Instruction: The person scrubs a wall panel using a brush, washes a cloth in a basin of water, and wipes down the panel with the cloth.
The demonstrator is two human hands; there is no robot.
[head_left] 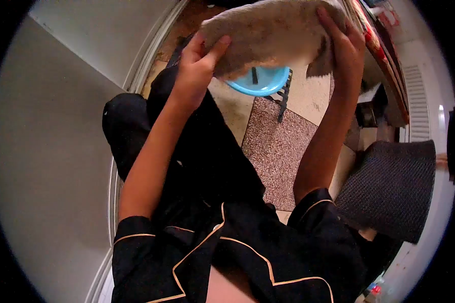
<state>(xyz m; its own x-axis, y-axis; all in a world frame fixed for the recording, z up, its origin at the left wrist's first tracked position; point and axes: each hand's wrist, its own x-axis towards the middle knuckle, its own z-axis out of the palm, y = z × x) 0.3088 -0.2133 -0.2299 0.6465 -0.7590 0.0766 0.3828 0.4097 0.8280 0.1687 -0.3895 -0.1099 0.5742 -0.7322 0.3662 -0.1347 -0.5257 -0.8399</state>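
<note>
A worn, stained grey-brown cloth (268, 33) is stretched between my two hands in front of me. My left hand (199, 63) grips its left end, thumb on the near face. My right hand (344, 43) grips the right end, fingers lying over the front. A frayed corner hangs down near my right wrist. Below the cloth, a light blue basin (260, 91) stands on the floor, partly hidden. It has a dark strip inside. Beside the basin's right rim is a black toothed strip (283, 103).
Speckled brown and cream tiles (275, 151) cover the floor. A white wall (60, 111) stands close on the left. A dark woven bin (392, 187) is on the right, with a wooden cabinet edge (389, 70) above it. My bent legs (202, 151) are at the left.
</note>
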